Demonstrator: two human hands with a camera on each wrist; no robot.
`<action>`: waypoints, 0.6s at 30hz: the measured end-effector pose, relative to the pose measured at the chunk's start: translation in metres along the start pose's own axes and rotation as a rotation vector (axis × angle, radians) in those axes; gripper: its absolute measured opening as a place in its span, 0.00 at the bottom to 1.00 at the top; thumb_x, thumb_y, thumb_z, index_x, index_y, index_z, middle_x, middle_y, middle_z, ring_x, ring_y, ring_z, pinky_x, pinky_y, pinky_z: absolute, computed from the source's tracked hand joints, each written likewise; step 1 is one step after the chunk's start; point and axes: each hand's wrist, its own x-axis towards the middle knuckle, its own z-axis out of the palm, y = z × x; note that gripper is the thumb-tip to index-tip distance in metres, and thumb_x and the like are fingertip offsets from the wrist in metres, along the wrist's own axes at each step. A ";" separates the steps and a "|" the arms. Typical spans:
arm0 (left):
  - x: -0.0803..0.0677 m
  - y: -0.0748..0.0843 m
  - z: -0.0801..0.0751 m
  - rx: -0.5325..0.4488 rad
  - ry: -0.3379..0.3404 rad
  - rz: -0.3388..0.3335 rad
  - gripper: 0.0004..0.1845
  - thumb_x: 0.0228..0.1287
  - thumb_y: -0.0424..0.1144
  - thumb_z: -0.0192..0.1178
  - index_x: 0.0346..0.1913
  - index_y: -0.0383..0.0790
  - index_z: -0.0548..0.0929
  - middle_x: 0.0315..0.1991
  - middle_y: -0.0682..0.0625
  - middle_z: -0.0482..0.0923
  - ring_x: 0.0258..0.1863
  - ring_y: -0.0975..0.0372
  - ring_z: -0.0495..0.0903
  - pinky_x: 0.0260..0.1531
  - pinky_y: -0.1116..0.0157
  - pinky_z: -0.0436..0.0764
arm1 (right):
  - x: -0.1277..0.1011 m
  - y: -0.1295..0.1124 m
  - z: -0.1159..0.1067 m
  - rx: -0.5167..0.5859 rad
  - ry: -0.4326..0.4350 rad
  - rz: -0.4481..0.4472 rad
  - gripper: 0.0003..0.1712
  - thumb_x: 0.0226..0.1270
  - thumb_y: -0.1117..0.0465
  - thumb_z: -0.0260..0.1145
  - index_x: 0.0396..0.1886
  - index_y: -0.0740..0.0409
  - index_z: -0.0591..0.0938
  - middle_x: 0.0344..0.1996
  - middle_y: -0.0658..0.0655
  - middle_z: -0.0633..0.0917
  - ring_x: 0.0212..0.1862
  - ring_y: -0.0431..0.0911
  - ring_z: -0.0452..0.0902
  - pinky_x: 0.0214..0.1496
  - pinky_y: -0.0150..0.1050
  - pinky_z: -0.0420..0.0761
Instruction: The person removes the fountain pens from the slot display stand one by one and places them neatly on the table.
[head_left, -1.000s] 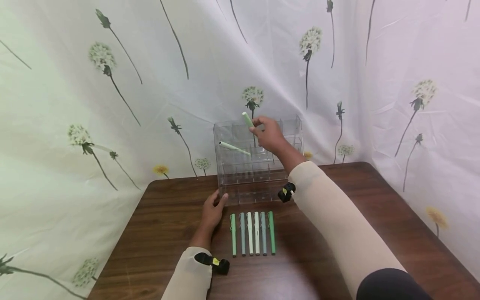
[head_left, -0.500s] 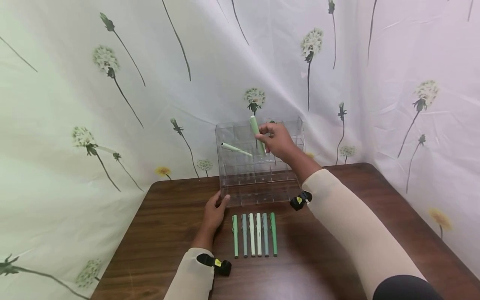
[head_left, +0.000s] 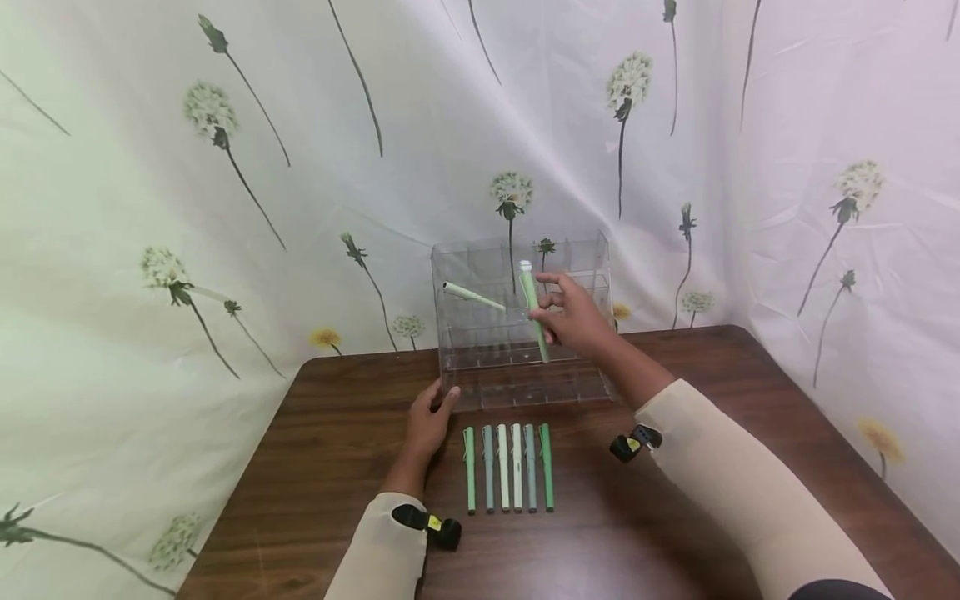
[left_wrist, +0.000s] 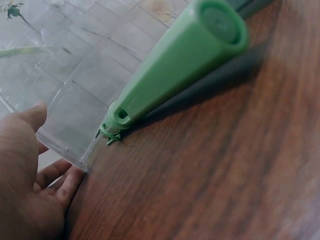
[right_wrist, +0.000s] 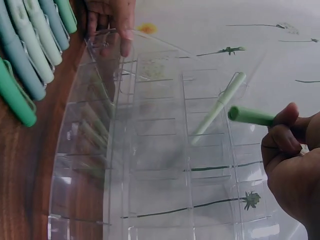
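Pen (head_left: pixel 532 310) | gripped by right hand (head_left: pixel 576 315) fingers over organizer (head_left: pixel 480 379) | left hand (head_left: pixel 426 425) open, steadying it | we judge risk: pen strikes divider, misses slot.

No readable text appears on anything here.

I count seven pens. One green pen (head_left: pixel 532 312) is pinched in my right hand (head_left: pixel 577 317). One pale pen (head_left: pixel 472 296) leans in the clear box (head_left: pixel 525 379), just left of my grip. Five pens (head_left: pixel 508 467) lie in a row on the table (head_left: pixel 315 467), below my grip, beside my left hand (head_left: pixel 427 425). There is one box and one table.
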 end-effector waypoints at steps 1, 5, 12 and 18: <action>0.001 0.000 0.001 0.000 -0.002 -0.001 0.36 0.84 0.57 0.59 0.84 0.41 0.69 0.80 0.33 0.69 0.79 0.40 0.71 0.78 0.38 0.70 | -0.003 0.001 -0.001 0.012 -0.009 0.003 0.40 0.83 0.65 0.66 0.87 0.45 0.61 0.47 0.59 0.84 0.26 0.53 0.79 0.28 0.41 0.80; 0.001 0.002 0.002 -0.016 -0.002 -0.011 0.34 0.84 0.54 0.60 0.83 0.43 0.70 0.80 0.35 0.70 0.79 0.41 0.72 0.78 0.39 0.70 | -0.015 0.005 -0.006 0.035 -0.051 -0.005 0.51 0.82 0.68 0.66 0.91 0.37 0.51 0.47 0.65 0.85 0.25 0.55 0.79 0.27 0.43 0.82; 0.000 0.006 0.002 -0.023 0.000 -0.024 0.33 0.84 0.53 0.60 0.83 0.42 0.70 0.79 0.34 0.71 0.78 0.41 0.72 0.78 0.38 0.70 | -0.033 0.016 -0.007 0.017 -0.122 0.017 0.56 0.84 0.67 0.63 0.86 0.10 0.46 0.49 0.66 0.86 0.25 0.49 0.79 0.27 0.39 0.82; -0.002 0.007 0.001 -0.007 -0.002 -0.036 0.34 0.85 0.53 0.60 0.83 0.41 0.70 0.77 0.34 0.72 0.77 0.41 0.73 0.78 0.39 0.70 | -0.046 0.025 -0.006 -0.016 -0.187 -0.009 0.50 0.86 0.68 0.60 0.90 0.23 0.48 0.40 0.64 0.85 0.26 0.48 0.79 0.28 0.38 0.82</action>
